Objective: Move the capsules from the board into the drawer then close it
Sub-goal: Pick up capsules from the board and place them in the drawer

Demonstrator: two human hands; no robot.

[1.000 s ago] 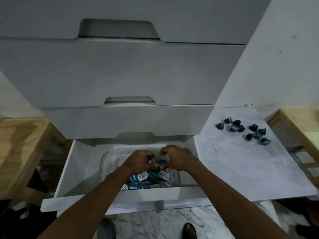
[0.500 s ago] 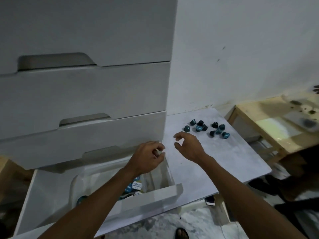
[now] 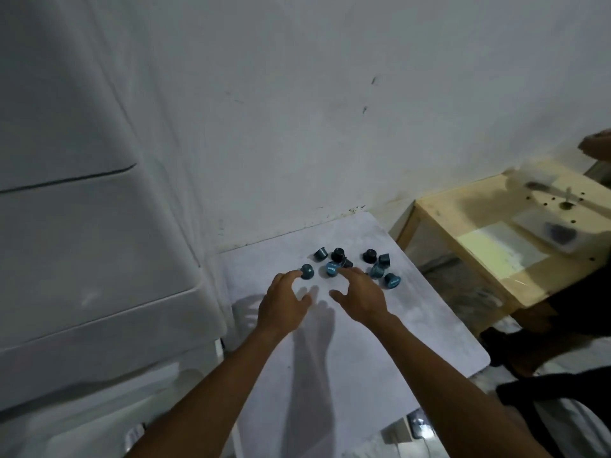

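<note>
Head view: both hands reach the capsules [image 3: 358, 264] on the board [image 3: 380, 342].
Left hand [image 3: 281, 304] and right hand [image 3: 360, 292] hover spread wide, holding nothing.

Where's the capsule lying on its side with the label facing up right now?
In the head view, that capsule lies on the white board, between the left hand and right hand fingertips, right of a lone teal capsule.

both hands reach forward side by side, left [image 3: 284, 300] and right [image 3: 360, 294], fingers spread, empty.
</note>
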